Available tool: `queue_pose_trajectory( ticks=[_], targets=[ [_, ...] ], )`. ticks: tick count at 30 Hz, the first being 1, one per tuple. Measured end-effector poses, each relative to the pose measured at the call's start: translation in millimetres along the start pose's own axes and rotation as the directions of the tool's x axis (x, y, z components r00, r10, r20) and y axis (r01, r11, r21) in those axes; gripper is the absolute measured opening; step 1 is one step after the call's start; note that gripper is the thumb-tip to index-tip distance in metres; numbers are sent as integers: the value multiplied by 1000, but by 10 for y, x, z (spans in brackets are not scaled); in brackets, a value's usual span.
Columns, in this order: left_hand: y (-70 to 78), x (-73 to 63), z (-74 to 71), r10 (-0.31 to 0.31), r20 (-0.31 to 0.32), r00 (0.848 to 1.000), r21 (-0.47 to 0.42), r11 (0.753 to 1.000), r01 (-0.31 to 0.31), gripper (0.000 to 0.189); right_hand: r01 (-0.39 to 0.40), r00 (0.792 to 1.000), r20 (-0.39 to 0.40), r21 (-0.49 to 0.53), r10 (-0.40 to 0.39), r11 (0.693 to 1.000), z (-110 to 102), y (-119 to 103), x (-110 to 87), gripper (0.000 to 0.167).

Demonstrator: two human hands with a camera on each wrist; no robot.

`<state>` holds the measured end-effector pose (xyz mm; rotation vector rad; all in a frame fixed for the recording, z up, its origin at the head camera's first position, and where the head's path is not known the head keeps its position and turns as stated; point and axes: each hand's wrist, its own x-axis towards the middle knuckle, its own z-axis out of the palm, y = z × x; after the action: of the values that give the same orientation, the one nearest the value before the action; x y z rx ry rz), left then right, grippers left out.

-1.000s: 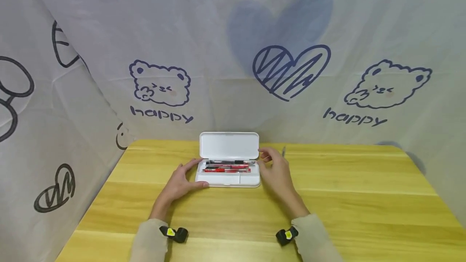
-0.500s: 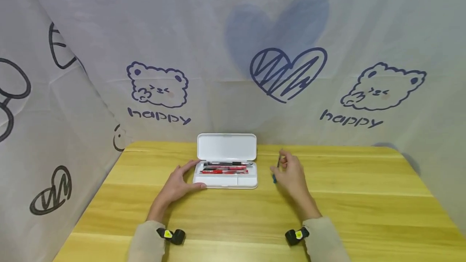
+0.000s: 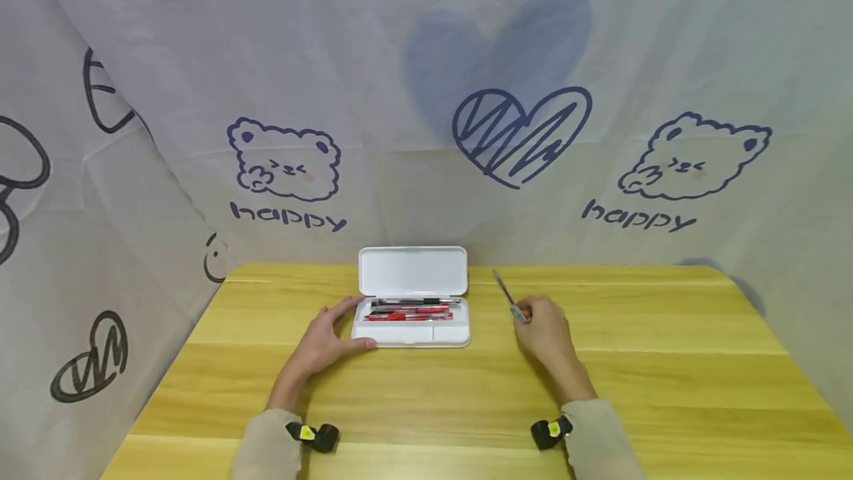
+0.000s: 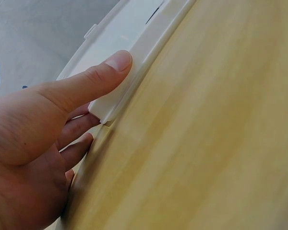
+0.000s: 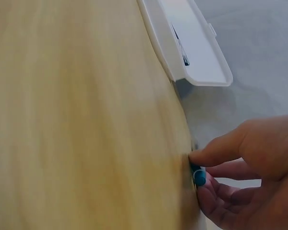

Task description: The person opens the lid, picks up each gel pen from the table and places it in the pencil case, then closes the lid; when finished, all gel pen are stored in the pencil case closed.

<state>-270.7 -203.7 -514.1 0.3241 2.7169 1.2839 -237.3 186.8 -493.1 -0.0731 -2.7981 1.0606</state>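
A white pencil case (image 3: 398, 335) lies with its lid (image 3: 413, 271) raised against the back. Inside its rear compartment are a black pen (image 3: 433, 301) and red pens (image 3: 393, 317); the front compartments hold nothing visible. My left hand (image 3: 322, 341) holds the case's left end, thumb (image 4: 117, 61) over the front rim and fingers around the side. To the right of the case, my right hand (image 3: 549, 332) pinches a slim pen (image 3: 503, 290) between thumb and fingers, its thin end slanting away to the upper left. A teal end (image 5: 199, 177) of that pen shows in the right wrist view.
The wooden table (image 3: 426, 406) carries the case near its back edge. A printed cloth (image 3: 413, 191) hangs right behind the table, and another covers the left side. Small black cameras (image 3: 326, 437) are strapped to both wrists.
My right hand has left the case's right end, picked up the pen from the table and drawn it nearer, turning it. My left hand stays on the case.
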Motion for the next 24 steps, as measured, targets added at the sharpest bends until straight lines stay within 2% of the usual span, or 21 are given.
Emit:
queue_pose_trajectory(
  ticks=[5,12,16,24],
  targets=[
    [-10,1,28,6,3,1000,-10,1000,-6,91,-21,1000,-7,18,21,1000,-63,64,-6,17],
    [-4,-8,26,5,1,1000,-21,1000,-5,90,-36,998,-36,131,41,991,-102,112,26,18],
    [16,-2,14,12,2,1000,-22,1000,-12,90,-2,996,-86,178,18,984,-111,84,49,17],
    [16,-10,4,12,5,1000,-24,1000,-12,90,114,985,-157,231,-78,966,-53,-37,43,15]
  ],
)
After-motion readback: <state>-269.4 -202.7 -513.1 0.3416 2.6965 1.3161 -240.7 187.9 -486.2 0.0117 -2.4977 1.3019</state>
